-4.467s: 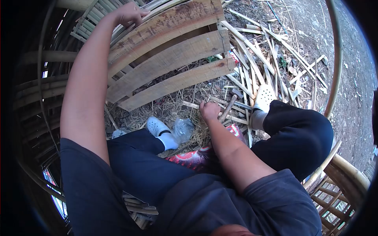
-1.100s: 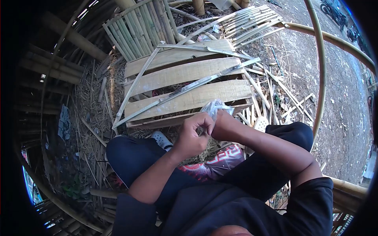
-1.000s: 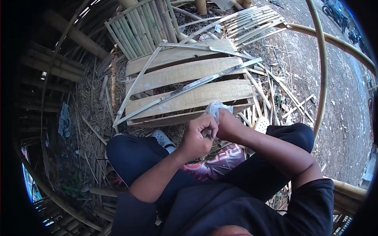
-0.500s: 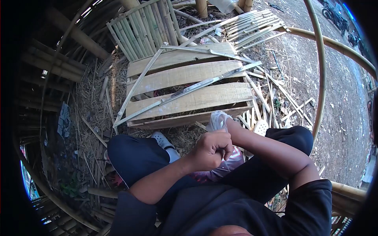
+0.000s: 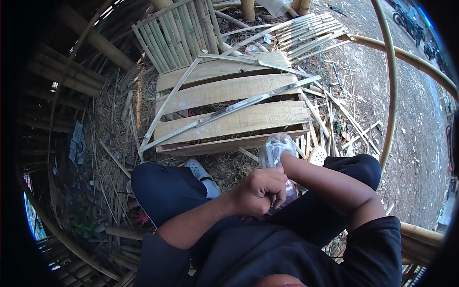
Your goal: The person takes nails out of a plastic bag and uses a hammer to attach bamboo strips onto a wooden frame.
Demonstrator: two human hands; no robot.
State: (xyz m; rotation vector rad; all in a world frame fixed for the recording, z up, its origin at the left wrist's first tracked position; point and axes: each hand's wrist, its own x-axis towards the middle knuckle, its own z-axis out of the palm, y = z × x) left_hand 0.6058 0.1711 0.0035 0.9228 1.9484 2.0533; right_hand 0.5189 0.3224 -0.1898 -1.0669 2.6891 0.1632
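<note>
My right hand (image 5: 281,149) is inside a clear plastic bag (image 5: 269,152), just in front of a low slatted wooden table. The shiny, crumpled plastic hides its fingers. My left hand (image 5: 264,190) is closed in a fist beside my right wrist, over my lap, against the lower part of the bag. What its fingers pinch is mostly hidden, but the plastic runs down to them. Red and white print (image 5: 289,186) shows behind the knuckles.
Thin bamboo strips (image 5: 229,115) lie across the slatted wooden table (image 5: 229,91). A bamboo slat panel (image 5: 179,36) leans behind it, and another slatted frame (image 5: 313,31) lies at the back right. Loose strips litter the ground. A curved bamboo pole (image 5: 391,86) rises at the right.
My right hand in the plastic has shifted slightly right, and the bag looks more spread around it. My left fist has moved slightly down, away from it.
</note>
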